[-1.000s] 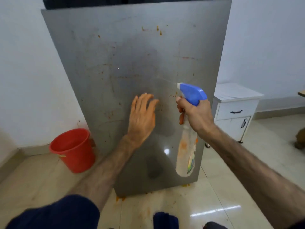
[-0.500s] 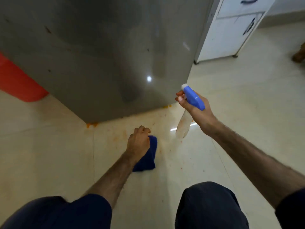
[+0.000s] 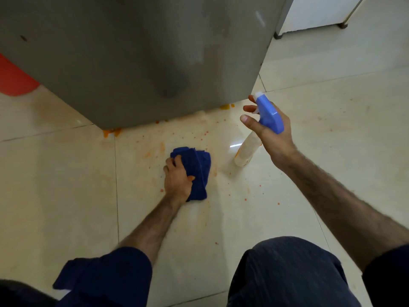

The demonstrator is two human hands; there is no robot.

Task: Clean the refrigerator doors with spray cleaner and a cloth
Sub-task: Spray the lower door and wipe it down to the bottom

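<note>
The tiled floor (image 3: 332,129) fills most of the view, pale and glossy, spattered with orange specks and smears near the appliance; the grey refrigerator door (image 3: 132,58) stands across the top of the frame, its lower edge meeting the floor where orange blobs have collected; a red bucket (image 3: 13,78) shows at the far left edge, partly behind the door, and a white cabinet (image 3: 309,12) sits at the top right, just beside the refrigerator; the person's dark trouser knee (image 3: 287,275) is low in the frame; the blue cloth (image 3: 197,167) lies bunched on the floor in front of the door, and the left hand (image 3: 177,180) grips it with curled fingers; the right hand (image 3: 270,134) is wrapped around the neck of the spray bottle (image 3: 267,116), held above the floor near the door's lower right corner, forefinger extended beside the trigger.
</note>
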